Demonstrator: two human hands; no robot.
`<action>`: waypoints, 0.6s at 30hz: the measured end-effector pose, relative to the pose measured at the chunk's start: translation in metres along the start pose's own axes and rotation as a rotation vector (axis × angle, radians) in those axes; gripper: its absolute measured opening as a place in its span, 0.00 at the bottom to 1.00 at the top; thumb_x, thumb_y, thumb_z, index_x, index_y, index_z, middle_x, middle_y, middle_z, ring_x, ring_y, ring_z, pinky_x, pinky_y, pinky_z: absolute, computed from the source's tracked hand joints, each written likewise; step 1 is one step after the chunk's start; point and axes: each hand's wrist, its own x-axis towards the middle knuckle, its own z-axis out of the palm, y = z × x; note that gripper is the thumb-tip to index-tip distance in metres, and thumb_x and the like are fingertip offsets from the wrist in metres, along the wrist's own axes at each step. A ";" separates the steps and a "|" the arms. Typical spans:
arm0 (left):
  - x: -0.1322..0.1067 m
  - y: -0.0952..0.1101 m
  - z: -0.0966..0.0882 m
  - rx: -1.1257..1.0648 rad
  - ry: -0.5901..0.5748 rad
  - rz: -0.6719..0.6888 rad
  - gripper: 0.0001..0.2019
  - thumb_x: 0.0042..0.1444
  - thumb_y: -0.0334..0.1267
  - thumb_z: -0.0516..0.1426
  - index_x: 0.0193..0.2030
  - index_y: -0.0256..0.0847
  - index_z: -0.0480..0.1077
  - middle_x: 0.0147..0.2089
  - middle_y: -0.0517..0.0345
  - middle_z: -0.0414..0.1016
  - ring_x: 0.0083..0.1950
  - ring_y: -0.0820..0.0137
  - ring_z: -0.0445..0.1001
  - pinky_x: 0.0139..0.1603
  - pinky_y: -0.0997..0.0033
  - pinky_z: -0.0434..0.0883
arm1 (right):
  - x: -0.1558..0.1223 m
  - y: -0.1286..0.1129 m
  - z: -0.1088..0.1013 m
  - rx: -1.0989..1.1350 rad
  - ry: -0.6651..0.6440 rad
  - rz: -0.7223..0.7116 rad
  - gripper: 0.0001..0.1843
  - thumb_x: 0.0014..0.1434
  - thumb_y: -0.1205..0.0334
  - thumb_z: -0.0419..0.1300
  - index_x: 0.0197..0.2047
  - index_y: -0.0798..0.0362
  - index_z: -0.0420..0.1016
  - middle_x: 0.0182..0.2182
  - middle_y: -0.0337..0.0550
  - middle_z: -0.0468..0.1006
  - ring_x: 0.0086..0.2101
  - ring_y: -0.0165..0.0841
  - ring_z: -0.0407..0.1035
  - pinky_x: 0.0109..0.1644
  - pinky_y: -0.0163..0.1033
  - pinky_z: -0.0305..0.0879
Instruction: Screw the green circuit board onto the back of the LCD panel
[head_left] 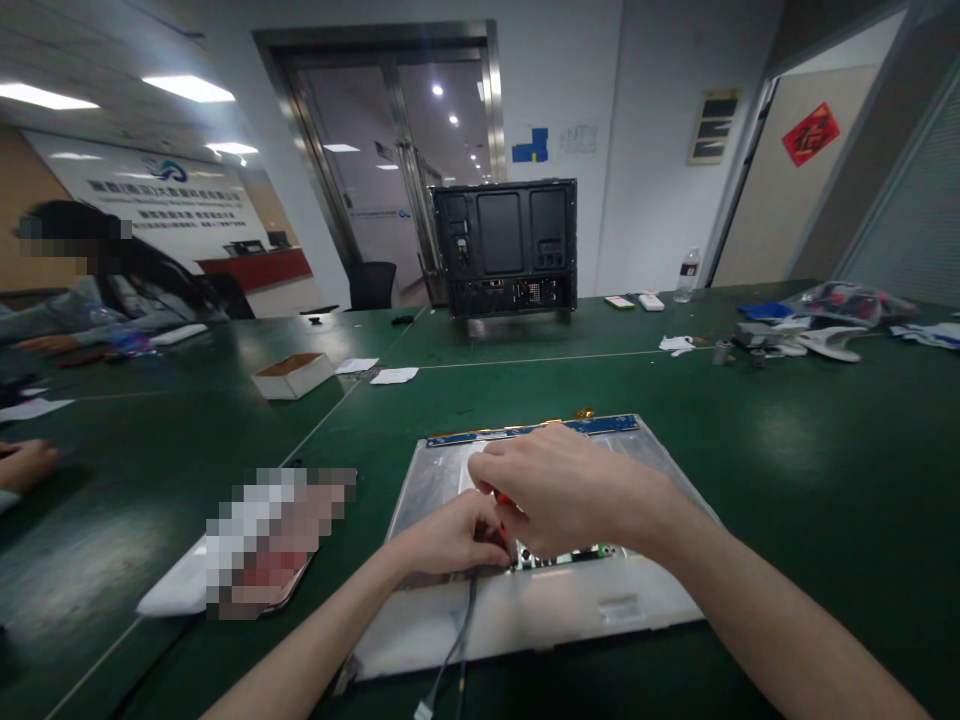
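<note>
A flat silver display panel [540,625] lies on the green table, with a blue circuit strip [615,425] along its far edge. My right hand [570,490] is closed round a screwdriver [504,497] with a red-orange handle, mostly covered by the fingers; its shaft points down at a green circuit board [566,558] on the panel. Beside the shaft, my left hand [454,535] is pinched together low over the board; what its fingertips hold is hidden. A dark cable [466,625] with a white plug [424,711] runs from under the left hand toward me.
Left of the panel lie a phone-like slab [289,570] and a white item [176,580], partly pixelated. Farther off are an open cardboard box [294,380], a black monitor housing [504,250] and a bottle [686,275]. A co-worker [127,270] sits at the left.
</note>
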 end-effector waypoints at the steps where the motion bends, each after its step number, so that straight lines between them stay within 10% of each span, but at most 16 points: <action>1: -0.001 0.001 0.001 -0.010 0.002 -0.013 0.04 0.48 0.35 0.61 0.30 0.37 0.73 0.26 0.61 0.70 0.29 0.70 0.66 0.31 0.72 0.65 | 0.000 0.000 0.000 -0.009 0.003 0.013 0.05 0.56 0.64 0.57 0.37 0.55 0.70 0.33 0.41 0.77 0.28 0.31 0.66 0.24 0.35 0.49; 18: 0.001 -0.005 0.000 -0.003 0.002 0.031 0.08 0.47 0.36 0.61 0.34 0.37 0.76 0.28 0.60 0.72 0.31 0.69 0.68 0.32 0.73 0.66 | -0.002 -0.003 -0.002 0.035 -0.027 -0.011 0.07 0.52 0.63 0.60 0.35 0.54 0.69 0.33 0.42 0.77 0.28 0.30 0.66 0.23 0.35 0.48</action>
